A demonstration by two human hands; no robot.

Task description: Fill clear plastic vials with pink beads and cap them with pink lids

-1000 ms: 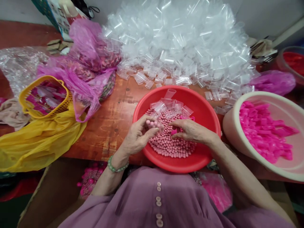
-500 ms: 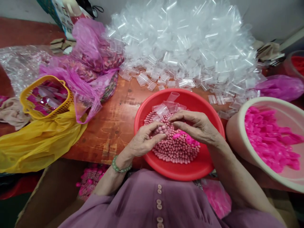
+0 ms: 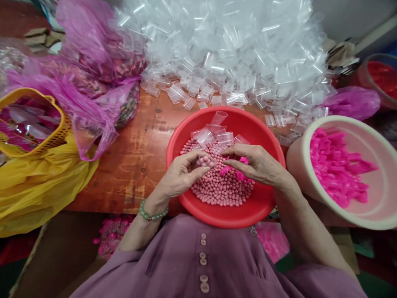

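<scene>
My left hand (image 3: 181, 174) is closed around a short clear plastic tube (image 3: 212, 162) with several pink beads inside. It is held tilted over a red basin (image 3: 229, 219). Close to the tube's right end, my right hand (image 3: 257, 165) has its thumb and forefinger curled towards each other in a pinch. What sits between those fingertips, if anything, is too small to make out. Loose pink beads (image 3: 220, 190) cover the basin's floor below both hands. Bright pink plastic pieces (image 3: 241, 176) lie on the beads under my right hand, and empty clear tubes (image 3: 225, 137) rest at the back.
A big heap of clear tubes (image 3: 217, 54) fills the table's back. At right stands a pale tub (image 3: 294, 145) of bright pink pieces (image 3: 338, 169). To the left are a yellow basket (image 3: 63, 132), a yellow bag (image 3: 52, 186) and purple plastic bags (image 3: 93, 111).
The view has shifted a little, so most things sit farther left and higher. My right fingertips have drawn closer together near the tube. My left hand keeps its hold.
</scene>
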